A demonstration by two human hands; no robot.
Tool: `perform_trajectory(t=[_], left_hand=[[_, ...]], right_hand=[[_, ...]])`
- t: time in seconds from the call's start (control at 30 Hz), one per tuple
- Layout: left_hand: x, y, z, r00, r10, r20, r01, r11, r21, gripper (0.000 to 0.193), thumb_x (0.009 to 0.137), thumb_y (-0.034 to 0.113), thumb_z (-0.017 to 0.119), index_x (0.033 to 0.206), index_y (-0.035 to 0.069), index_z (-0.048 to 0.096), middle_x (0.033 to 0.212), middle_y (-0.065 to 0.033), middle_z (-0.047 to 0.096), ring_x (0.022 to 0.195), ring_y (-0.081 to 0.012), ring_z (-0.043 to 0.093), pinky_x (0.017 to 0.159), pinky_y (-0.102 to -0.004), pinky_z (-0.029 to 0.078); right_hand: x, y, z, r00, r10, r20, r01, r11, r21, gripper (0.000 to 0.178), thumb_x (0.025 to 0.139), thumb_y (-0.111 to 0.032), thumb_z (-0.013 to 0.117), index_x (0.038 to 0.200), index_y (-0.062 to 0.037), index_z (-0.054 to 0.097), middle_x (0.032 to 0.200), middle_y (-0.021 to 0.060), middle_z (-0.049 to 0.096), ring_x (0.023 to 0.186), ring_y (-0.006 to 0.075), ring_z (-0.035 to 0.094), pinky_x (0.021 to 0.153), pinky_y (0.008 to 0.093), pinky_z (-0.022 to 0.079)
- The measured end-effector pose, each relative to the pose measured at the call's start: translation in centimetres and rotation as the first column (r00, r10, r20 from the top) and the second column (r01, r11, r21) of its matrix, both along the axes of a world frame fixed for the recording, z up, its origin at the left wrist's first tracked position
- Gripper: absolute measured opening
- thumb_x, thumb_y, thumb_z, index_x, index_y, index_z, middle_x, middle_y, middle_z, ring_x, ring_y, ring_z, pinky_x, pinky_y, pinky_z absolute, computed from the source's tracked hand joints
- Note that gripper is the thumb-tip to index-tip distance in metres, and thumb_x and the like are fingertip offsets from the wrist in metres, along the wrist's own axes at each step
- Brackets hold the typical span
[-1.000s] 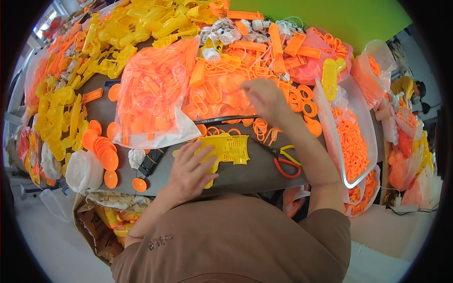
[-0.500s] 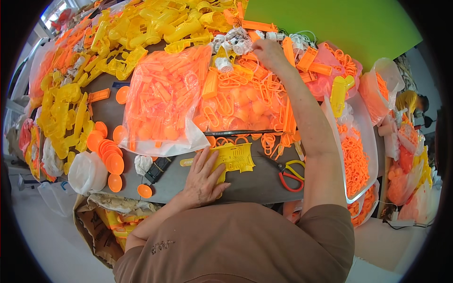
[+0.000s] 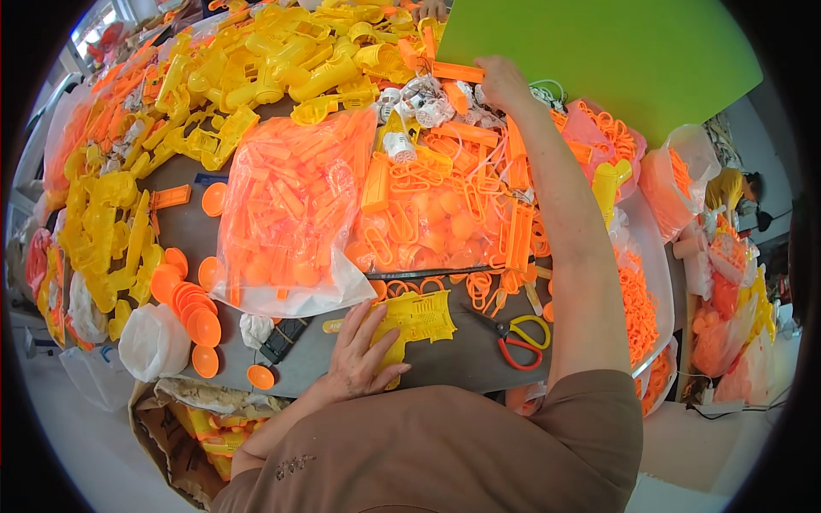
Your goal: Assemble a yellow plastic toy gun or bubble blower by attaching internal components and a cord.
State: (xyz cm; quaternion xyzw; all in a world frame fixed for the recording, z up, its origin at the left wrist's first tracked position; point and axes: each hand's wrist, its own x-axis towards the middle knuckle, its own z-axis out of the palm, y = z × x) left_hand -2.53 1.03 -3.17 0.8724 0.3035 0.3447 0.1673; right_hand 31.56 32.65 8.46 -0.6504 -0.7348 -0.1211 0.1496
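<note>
My left hand [image 3: 359, 361] lies over the left end of a yellow plastic shell [image 3: 426, 316] on the table's near part, its fingers stretched and apart. Slots and small holes mark the shell. Stretched far forward, my right hand [image 3: 506, 84] bends down at the back of a heap, beside a long orange plastic piece [image 3: 457, 72] and white cylindrical parts with wires [image 3: 434, 111]. Its fingertips are partly hidden, so whether they grip anything does not show. Scissors with one red and one yellow handle [image 3: 520, 344] lie right of the shell.
A clear bag of orange parts [image 3: 286, 205] covers the middle. Yellow shells [image 3: 282, 60] pile up at the far left. Orange cups [image 3: 203, 327] lie left, near a white bag [image 3: 156, 340]. A green board [image 3: 599, 60] stands at the back right; a bin of orange rings [image 3: 637, 299] is at right.
My right hand has shifted slightly right and farther away over the heap. My left hand stays on the yellow shell. The whole view has tilted a little, and another hand shows at the far edge.
</note>
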Motion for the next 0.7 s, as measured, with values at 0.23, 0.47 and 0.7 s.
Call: perform_trajectory(t=[0.23,0.47,0.7], left_hand=[[-0.2,0.3,-0.1,0.996,0.011,0.086,-0.014,0.999,0.037,0.042,0.071,0.031,0.074,0.101,0.003,0.062,0.127,-0.0221,0.048,0.118,-0.0395,0.044,0.094,-0.0512,0.04],[-0.4,0.5,0.4,0.988,0.004,0.154,-0.015,0.998,0.069,0.032,0.074,0.024,0.07,0.095,0.002,0.064,0.122,-0.0225,0.052,0.114,-0.0402,0.047,0.094,-0.0495,0.039],[-0.5,2.1,6.2,0.941,0.05,0.334,-0.026,0.997,-0.075,0.022,0.076,0.011,0.066,0.094,0.001,0.063,0.108,-0.0189,0.058,0.102,-0.0332,0.053,0.086,-0.0405,0.043]], right_hand=[[-1.4,0.8,-1.0,0.949,-0.167,0.266,0.189,0.98,-0.06,0.027,0.082,-0.009,0.052,0.107,-0.0059,0.062,0.116,0.0155,0.056,0.105,0.0329,0.055,0.087,0.0434,0.046],[1.1,-0.5,0.6,0.954,0.023,-0.299,0.008,0.995,0.102,0.018,0.085,-0.017,0.058,0.099,-0.0059,0.059,0.099,0.014,0.061,0.09,0.0293,0.06,0.078,0.0395,0.049],[0.9,-5.7,9.2,-0.032,0.364,-0.931,-0.367,0.862,0.35,0.028,0.094,-0.021,0.051,0.111,0.0007,0.053,0.102,0.0077,0.061,0.091,0.0213,0.062,0.08,0.0389,0.054]])
